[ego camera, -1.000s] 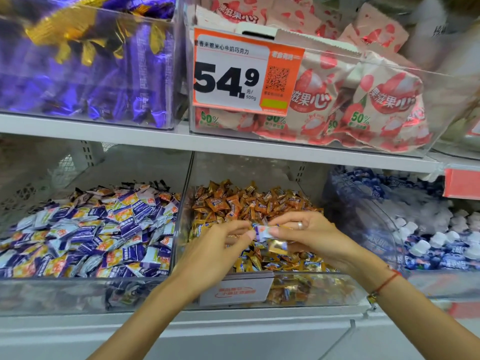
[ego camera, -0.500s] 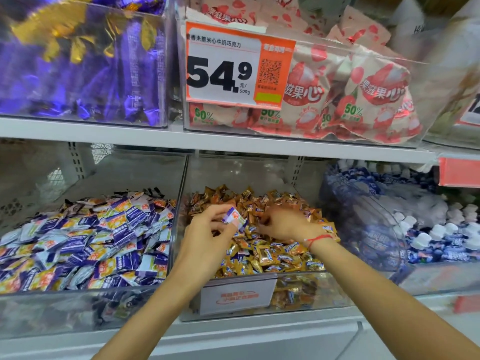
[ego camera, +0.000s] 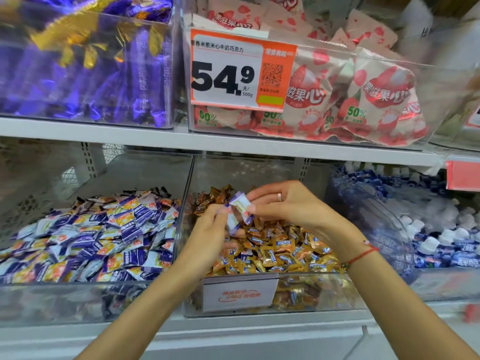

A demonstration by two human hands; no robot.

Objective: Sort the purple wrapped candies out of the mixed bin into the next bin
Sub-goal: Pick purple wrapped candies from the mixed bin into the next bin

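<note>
Your right hand (ego camera: 291, 206) pinches a purple-and-white wrapped candy (ego camera: 242, 206) between thumb and fingertips, holding it above the heap of orange-brown sweets in the middle clear bin (ego camera: 322, 292). Your left hand (ego camera: 210, 229) sits just beside it with fingers curled round a second purple wrapped piece (ego camera: 232, 222), the two hands almost touching over that bin. The neighbouring bin on the left (ego camera: 78, 302) holds a pile of purple, white and yellow wrapped candies. Above, on the white shelf (ego camera: 155, 137), a price tag (ego camera: 241, 71) reading 54.9 hangs on a bin of pink-and-white packets (ego camera: 363, 105)
</note>
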